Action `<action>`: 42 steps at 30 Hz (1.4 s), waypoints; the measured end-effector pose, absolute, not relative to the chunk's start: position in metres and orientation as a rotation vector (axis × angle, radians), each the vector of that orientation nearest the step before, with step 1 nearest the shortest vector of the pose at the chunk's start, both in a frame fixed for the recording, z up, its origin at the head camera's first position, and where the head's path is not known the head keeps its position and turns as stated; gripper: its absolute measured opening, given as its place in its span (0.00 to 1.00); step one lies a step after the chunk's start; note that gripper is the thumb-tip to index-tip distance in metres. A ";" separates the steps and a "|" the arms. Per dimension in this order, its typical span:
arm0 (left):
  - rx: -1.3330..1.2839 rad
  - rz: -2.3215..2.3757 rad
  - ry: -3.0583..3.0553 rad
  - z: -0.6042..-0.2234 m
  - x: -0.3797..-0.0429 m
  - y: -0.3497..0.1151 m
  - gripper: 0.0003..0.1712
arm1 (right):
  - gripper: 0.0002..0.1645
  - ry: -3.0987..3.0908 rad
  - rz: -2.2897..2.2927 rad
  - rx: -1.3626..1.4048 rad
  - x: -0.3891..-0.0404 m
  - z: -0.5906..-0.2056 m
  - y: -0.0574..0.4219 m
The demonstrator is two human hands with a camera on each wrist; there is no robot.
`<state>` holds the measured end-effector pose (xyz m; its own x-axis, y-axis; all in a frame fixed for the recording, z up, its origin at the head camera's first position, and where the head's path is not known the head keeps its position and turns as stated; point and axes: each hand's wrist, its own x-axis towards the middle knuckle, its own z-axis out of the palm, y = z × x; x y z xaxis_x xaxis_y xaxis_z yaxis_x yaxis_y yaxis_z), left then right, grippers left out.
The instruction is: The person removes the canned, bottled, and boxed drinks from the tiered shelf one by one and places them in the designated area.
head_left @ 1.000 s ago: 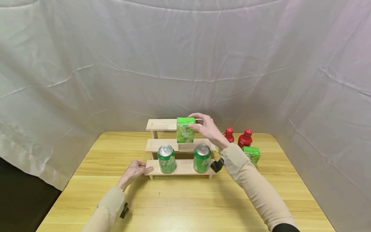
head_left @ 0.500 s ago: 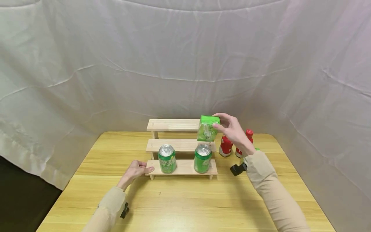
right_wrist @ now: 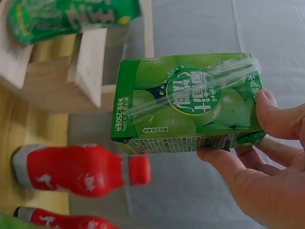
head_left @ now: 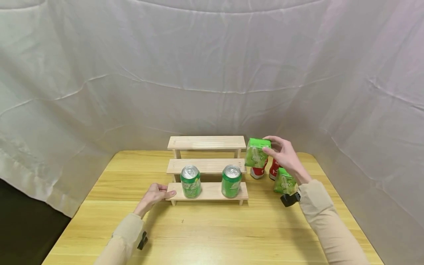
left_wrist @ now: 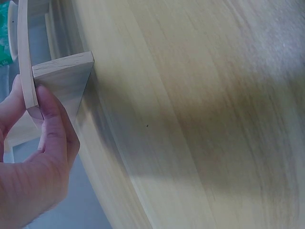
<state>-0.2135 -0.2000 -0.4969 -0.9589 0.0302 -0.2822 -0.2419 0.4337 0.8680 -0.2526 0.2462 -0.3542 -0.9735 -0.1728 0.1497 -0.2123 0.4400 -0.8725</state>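
Observation:
My right hand [head_left: 285, 155] grips a green juice box [head_left: 257, 154] near its top, thumb on the front, holding it in the air just right of a three-step wooden rack [head_left: 207, 141]. The right wrist view shows grapes and a wrapped straw on the front of this juice box [right_wrist: 190, 100]. My left hand [head_left: 155, 195] pinches the left end of the rack's lowest board [left_wrist: 25, 57] between thumb and fingers. On that lowest step stand two green soda cans, a left can [head_left: 190, 182] and a right can [head_left: 231, 181], set apart.
Right of the rack, two red bottles stand on the wooden table [head_left: 205, 235], a nearer bottle [right_wrist: 81, 169] and another bottle [right_wrist: 66, 219]. A second green juice box [head_left: 284, 182] stands before them, partly behind my right wrist. A grey curtain [head_left: 212, 73] encloses the table's back and sides.
My right hand has carried the juice box from in front of the rack's upper steps to the right, past the rack's end, and slightly lower. The left hand stays put.

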 end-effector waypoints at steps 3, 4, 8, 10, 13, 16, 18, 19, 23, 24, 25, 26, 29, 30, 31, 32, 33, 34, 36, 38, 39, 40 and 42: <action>-0.185 1.540 2.426 -0.498 -0.214 -0.201 0.28 | 0.26 -2.644 1.575 0.344 -0.253 -0.362 0.252; -0.191 1.549 2.419 -0.499 -0.215 -0.201 0.28 | 0.26 -2.644 1.576 0.343 -0.253 -0.365 0.254; -0.180 1.552 2.414 -0.500 -0.215 -0.200 0.27 | 0.26 -2.642 1.575 0.350 -0.252 -0.375 0.262; -0.192 1.559 2.413 -0.499 -0.215 -0.200 0.27 | 0.26 -2.635 1.572 0.362 -0.253 -0.382 0.265; -0.180 1.551 2.422 -0.499 -0.215 -0.199 0.27 | 0.26 -2.632 1.569 0.363 -0.252 -0.391 0.268; -0.179 1.557 2.420 -0.498 -0.214 -0.199 0.27 | 0.26 -2.647 1.558 0.339 -0.252 -0.401 0.271; -0.170 1.564 2.415 -0.499 -0.215 -0.199 0.26 | 0.26 -2.660 1.542 0.323 -0.252 -0.407 0.272; -0.166 1.568 2.413 -0.499 -0.215 -0.199 0.26 | 0.26 -2.663 1.541 0.318 -0.252 -0.411 0.273; -0.159 1.582 2.409 -0.499 -0.215 -0.200 0.25 | 0.26 -2.666 1.487 0.320 -0.252 -0.423 0.271; -0.158 1.586 2.406 -0.500 -0.215 -0.200 0.25 | 0.25 -2.664 1.471 0.322 -0.252 -0.427 0.271; -0.156 1.587 2.405 -0.500 -0.215 -0.200 0.25 | 0.25 -2.665 1.455 0.323 -0.252 -0.430 0.270; -0.156 1.586 2.404 -0.499 -0.215 -0.200 0.25 | 0.25 -2.670 1.427 0.318 -0.251 -0.432 0.270; -0.163 1.583 2.401 -0.499 -0.214 -0.200 0.25 | 0.24 -2.678 1.365 0.312 -0.249 -0.441 0.268; -0.165 1.580 2.401 -0.499 -0.214 -0.200 0.26 | 0.24 -2.677 1.339 0.317 -0.249 -0.443 0.268; -0.168 1.577 2.403 -0.499 -0.214 -0.200 0.26 | 0.24 -2.678 1.312 0.319 -0.249 -0.446 0.267; -0.172 1.577 2.404 -0.499 -0.215 -0.200 0.26 | 0.23 -2.678 1.288 0.319 -0.249 -0.448 0.267; -0.172 1.581 2.401 -0.499 -0.215 -0.200 0.26 | 0.23 -2.675 1.274 0.325 -0.249 -0.450 0.266; -0.169 1.584 2.399 -0.500 -0.215 -0.200 0.26 | 0.23 -2.676 1.248 0.328 -0.249 -0.452 0.265; -0.159 1.591 2.396 -0.500 -0.215 -0.200 0.25 | 0.23 -2.674 1.231 0.334 -0.248 -0.455 0.264; -0.142 1.598 2.392 -0.500 -0.215 -0.200 0.25 | 0.23 -2.672 1.207 0.336 -0.247 -0.458 0.263; -0.135 1.598 2.394 -0.500 -0.215 -0.200 0.25 | 0.23 -2.671 1.190 0.337 -0.247 -0.460 0.262; -0.128 1.598 2.395 -0.500 -0.215 -0.201 0.25 | 0.23 -2.671 1.169 0.335 -0.247 -0.461 0.261; -0.117 1.597 2.398 -0.500 -0.215 -0.201 0.26 | 0.23 -2.669 1.134 0.331 -0.246 -0.464 0.260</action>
